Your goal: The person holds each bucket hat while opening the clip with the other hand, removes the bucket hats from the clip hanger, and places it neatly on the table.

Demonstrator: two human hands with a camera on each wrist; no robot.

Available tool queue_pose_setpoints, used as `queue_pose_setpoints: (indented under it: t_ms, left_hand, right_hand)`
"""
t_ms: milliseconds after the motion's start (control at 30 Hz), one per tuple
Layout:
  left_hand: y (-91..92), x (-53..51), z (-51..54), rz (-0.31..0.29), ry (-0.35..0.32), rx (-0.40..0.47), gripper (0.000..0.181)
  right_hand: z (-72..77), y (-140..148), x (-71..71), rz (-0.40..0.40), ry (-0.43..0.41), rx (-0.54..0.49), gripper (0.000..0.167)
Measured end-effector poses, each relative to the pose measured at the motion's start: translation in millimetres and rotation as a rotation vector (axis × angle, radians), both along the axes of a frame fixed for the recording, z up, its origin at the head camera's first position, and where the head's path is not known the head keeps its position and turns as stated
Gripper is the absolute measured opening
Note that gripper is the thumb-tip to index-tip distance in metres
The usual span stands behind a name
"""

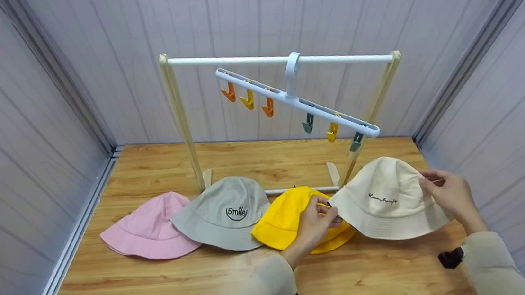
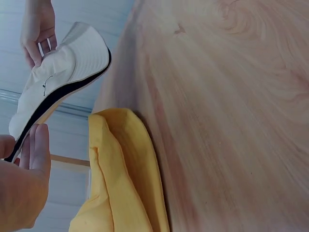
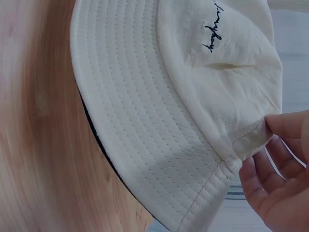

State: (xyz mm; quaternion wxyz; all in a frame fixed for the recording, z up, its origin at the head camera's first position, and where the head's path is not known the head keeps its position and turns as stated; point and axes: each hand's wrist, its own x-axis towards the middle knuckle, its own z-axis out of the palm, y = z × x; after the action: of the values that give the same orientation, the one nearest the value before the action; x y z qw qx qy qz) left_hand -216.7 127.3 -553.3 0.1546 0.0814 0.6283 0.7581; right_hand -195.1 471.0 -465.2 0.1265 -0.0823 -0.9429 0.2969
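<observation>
A cream bucket hat (image 1: pixel 383 198) with dark script stitched on its front is held up off the table between both hands. My left hand (image 1: pixel 315 223) pinches the brim at its left edge, in front of the yellow bucket hat (image 1: pixel 284 219). On the other side my right hand (image 1: pixel 452 192) pinches the crown's side near the brim seam, as the right wrist view shows on the hat (image 3: pixel 140 111). From the left wrist view, the hat's dark underside edge (image 2: pixel 53 99) shows. The yellow hat (image 2: pixel 118 169) lies on the table below.
A grey "Smile" hat (image 1: pixel 225 212) and a pink hat (image 1: pixel 155 228) lie to the left, overlapping. Behind them stands a wooden rack with a white rail (image 1: pixel 236 62). A white hanger (image 1: pixel 282 96) with several coloured clips (image 1: pixel 308 123) hangs from it at a slant.
</observation>
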Motion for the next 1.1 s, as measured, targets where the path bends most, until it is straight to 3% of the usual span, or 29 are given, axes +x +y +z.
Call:
queue_pose_setpoints:
  t_ms: [200, 500, 833, 1100]
  left_hand:
    - [5.3, 3.8, -1.7, -0.011, -0.054, -0.05, 0.021]
    - [12.8, 3.3, -12.0, -0.023, -0.132, -0.062, 0.02]
    - [14.1, -0.6, -15.4, -0.023, -0.193, -0.156, 0.018]
    - [13.5, -1.0, -22.2, -0.016, -0.157, -0.193, 0.019]
  right_hand:
    - [-8.9, 4, -4.0, -0.011, -0.061, 0.01, 0.038]
    - [-26.6, 3, -8.0, -0.037, -0.07, 0.008, 0.035]
    - [-43.0, -4, -26.7, -0.059, -0.007, 0.018, 0.027]
    - [-58.7, -9, -38.5, -0.083, 0.03, 0.035, 0.023]
